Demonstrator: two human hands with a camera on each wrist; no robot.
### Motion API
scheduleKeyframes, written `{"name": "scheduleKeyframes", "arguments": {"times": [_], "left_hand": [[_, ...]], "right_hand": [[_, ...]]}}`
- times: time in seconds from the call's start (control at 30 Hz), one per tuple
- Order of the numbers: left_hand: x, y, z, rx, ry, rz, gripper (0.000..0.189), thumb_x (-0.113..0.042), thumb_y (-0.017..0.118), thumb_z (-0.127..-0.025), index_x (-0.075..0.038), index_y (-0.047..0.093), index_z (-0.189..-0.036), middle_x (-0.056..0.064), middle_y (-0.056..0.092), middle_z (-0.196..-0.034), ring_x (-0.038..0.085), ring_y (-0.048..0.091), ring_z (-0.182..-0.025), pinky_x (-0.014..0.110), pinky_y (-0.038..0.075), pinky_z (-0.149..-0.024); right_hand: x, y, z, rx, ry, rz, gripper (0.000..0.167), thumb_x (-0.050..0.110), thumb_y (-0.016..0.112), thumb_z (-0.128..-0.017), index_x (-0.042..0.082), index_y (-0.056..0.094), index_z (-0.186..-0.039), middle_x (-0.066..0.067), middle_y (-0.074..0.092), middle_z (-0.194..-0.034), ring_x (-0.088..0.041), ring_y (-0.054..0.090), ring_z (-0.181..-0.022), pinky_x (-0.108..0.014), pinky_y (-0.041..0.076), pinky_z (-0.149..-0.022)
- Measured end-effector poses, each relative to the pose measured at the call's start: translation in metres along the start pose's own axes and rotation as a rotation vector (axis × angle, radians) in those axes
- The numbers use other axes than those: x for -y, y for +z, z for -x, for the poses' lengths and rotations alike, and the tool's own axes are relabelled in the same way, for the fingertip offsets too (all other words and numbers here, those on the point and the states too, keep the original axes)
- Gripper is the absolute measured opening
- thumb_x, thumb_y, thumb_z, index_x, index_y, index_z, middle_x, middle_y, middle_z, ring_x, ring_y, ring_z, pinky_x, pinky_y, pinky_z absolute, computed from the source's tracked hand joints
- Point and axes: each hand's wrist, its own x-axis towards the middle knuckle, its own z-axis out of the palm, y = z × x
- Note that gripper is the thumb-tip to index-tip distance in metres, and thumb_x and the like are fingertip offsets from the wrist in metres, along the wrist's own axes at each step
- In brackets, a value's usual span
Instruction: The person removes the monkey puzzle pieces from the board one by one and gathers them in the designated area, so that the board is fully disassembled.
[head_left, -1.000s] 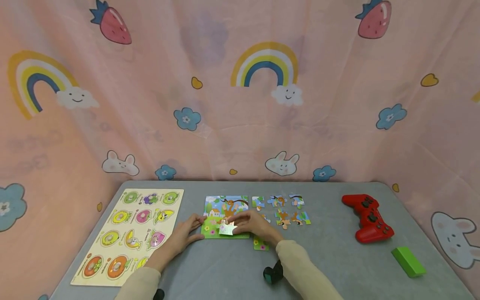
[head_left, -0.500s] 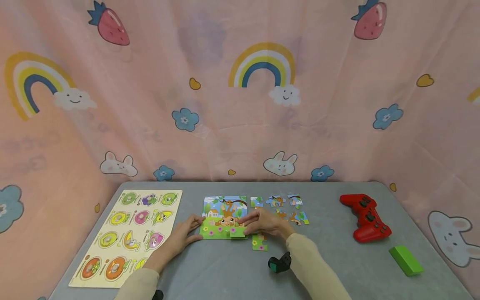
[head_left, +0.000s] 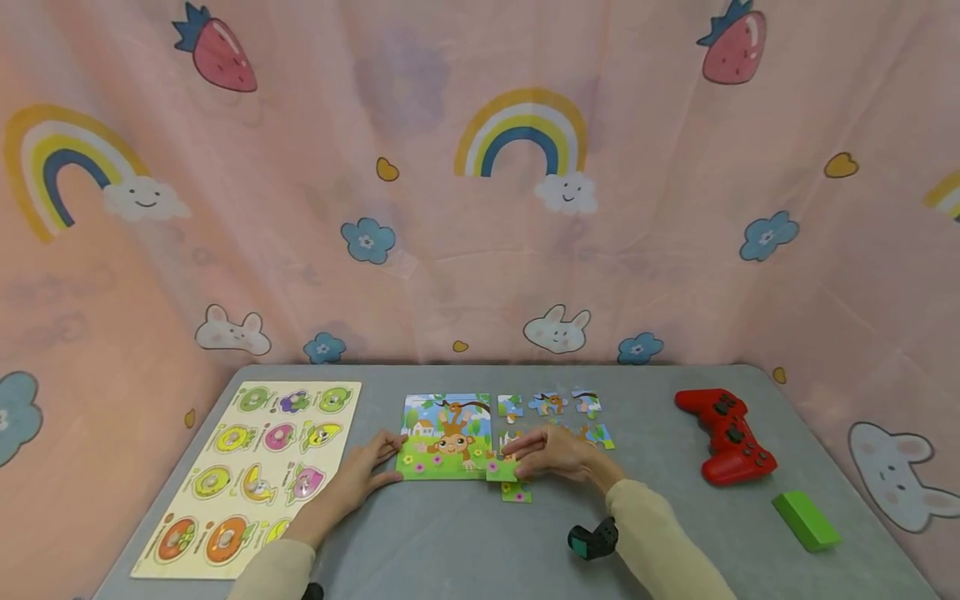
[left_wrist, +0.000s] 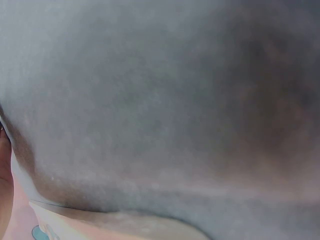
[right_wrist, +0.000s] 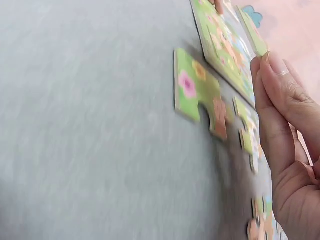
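Observation:
A puzzle board (head_left: pixel 431 417) with a monkey picture lies at the middle of the table. At its left edge, my left hand (head_left: pixel 356 479) rests with fingertips and thumb touching the board. My right hand (head_left: pixel 558 454) pinches a green puzzle piece (head_left: pixel 501 472) between thumb and fingers, just off the board's lower right corner. The held puzzle piece (right_wrist: pixel 253 34) shows edge-on in the right wrist view. Below it on the table lies a loose flowered puzzle piece (head_left: pixel 516 494). The left wrist view is mostly blurred grey cloth, with part of a hand (left_wrist: pixel 5 185) at its edge.
Several more puzzle pieces (head_left: pixel 549 403) lie in rows right of the board, some partly behind my right hand. On the left is a cream fruit board (head_left: pixel 247 417). A red game controller (head_left: pixel 726 437) and a green block (head_left: pixel 807 521) lie on the right.
My right hand has moved right with the pinched puzzle piece, from over the board's lower middle to past its lower right corner. The left hand stays at the board's left edge.

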Motion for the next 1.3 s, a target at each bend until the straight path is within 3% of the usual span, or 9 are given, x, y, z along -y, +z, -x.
{"name": "scheduleKeyframes", "arguments": {"times": [0.53, 0.83, 1.17, 1.3], "left_hand": [[0.001, -0.001, 0.000, 0.007, -0.006, 0.024, 0.031, -0.007, 0.070, -0.085, -0.003, 0.048, -0.107, 0.020, 0.055, -0.133, 0.032, 0.052, -0.123, 0.051, 0.036, -0.102], [0.000, 0.000, 0.000, 0.000, -0.015, -0.027, 0.032, -0.008, 0.070, -0.084, -0.005, 0.048, -0.108, 0.017, 0.055, -0.133, 0.030, 0.052, -0.123, 0.053, 0.035, -0.103], [0.001, 0.000, 0.000, 0.005, -0.008, -0.005, 0.031, -0.008, 0.069, -0.085, -0.004, 0.048, -0.107, 0.019, 0.055, -0.133, 0.031, 0.052, -0.123, 0.051, 0.036, -0.102], [0.002, 0.000, 0.000, 0.005, -0.009, 0.004, 0.032, -0.007, 0.070, -0.085, -0.004, 0.048, -0.108, 0.018, 0.055, -0.133, 0.030, 0.051, -0.123, 0.050, 0.036, -0.103]], "right_hand": [[-0.011, -0.025, 0.035, 0.010, -0.008, -0.023, 0.042, -0.004, 0.069, -0.084, -0.016, 0.055, -0.122, -0.012, 0.068, -0.113, -0.010, 0.065, -0.085, -0.027, 0.056, -0.077], [-0.014, -0.040, 0.049, 0.029, 0.011, -0.032, 0.042, -0.005, 0.067, -0.085, -0.015, 0.054, -0.124, -0.010, 0.068, -0.112, -0.011, 0.065, -0.089, -0.028, 0.055, -0.079], [-0.020, -0.061, 0.064, -0.001, 0.039, 0.075, 0.042, -0.001, 0.070, -0.085, -0.014, 0.056, -0.122, -0.014, 0.066, -0.117, -0.012, 0.064, -0.092, -0.028, 0.055, -0.080], [-0.015, -0.063, 0.065, -0.009, -0.007, 0.216, 0.039, 0.000, 0.074, -0.081, -0.013, 0.061, -0.116, -0.019, 0.066, -0.114, -0.014, 0.065, -0.092, -0.026, 0.055, -0.080]]}}
